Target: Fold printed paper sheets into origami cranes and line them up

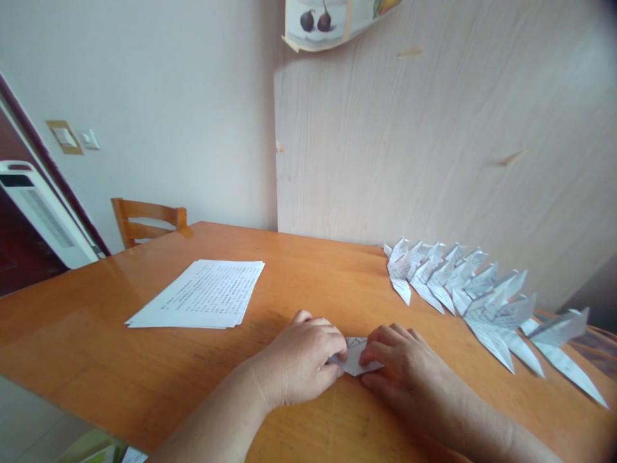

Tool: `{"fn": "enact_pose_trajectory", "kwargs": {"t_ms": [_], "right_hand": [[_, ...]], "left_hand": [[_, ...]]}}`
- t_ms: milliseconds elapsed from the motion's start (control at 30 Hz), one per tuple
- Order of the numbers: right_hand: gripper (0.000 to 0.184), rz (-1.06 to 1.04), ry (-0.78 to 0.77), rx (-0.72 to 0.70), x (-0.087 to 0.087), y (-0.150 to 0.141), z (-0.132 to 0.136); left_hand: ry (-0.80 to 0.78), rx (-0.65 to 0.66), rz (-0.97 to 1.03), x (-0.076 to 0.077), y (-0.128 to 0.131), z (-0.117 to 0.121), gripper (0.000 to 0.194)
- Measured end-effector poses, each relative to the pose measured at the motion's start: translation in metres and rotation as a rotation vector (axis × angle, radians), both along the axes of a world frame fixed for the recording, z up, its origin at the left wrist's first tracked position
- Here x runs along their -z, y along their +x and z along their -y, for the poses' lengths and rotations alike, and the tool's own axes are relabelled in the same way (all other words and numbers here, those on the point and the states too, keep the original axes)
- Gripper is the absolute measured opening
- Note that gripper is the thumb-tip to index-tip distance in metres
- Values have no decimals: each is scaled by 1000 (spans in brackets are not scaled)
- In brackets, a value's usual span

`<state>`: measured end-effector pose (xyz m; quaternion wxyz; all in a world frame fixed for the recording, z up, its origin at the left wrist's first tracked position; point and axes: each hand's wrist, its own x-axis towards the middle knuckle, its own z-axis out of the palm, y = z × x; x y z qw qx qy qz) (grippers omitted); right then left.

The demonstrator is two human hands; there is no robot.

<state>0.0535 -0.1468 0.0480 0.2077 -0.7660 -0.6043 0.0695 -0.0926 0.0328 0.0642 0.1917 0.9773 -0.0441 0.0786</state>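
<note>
A small folded piece of printed paper (355, 357) lies near the front of the wooden table, between my two hands. My left hand (308, 357) pinches its left end, with thumb and fingers closed on the edge. At the other end, my right hand (405, 366) has its fingers curled over the paper and the thumb at the near edge. Both hands hide the ends of the paper. Its visible middle comes to a blunt point toward me.
A stack of printed sheets (202, 296) lies on the left of the table (308, 270). Rows of folded paper cranes (457, 276) stand at the right, by the wall panel (385, 161). A wooden chair (149, 212) stands past the far left edge.
</note>
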Motion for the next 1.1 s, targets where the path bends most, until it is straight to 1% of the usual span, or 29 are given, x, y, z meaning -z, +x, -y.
{"fn": "enact_pose_trajectory", "kwargs": {"t_ms": [233,500,600,700,833,967,1100], "right_hand": [[16,-109,16,-31,2,0,-1],[21,-216,43,18,3,-1,-3],[22,-233,54,59,5,0,-5],[19,-248,42,103,9,1,-10],[16,-211,26,151,13,1,-15],[17,-182,5,166,12,0,-17],[16,-204,12,169,11,-1,-16]], "left_hand": [[-15,-10,6,2,0,0,13],[-49,-66,0,2,2,1,12],[-68,-82,8,6,3,1,15],[-108,-103,15,10,5,0,16],[-160,-135,14,15,8,1,14],[-190,-164,8,18,11,2,12],[-203,-174,20,21,12,3,13]]}}
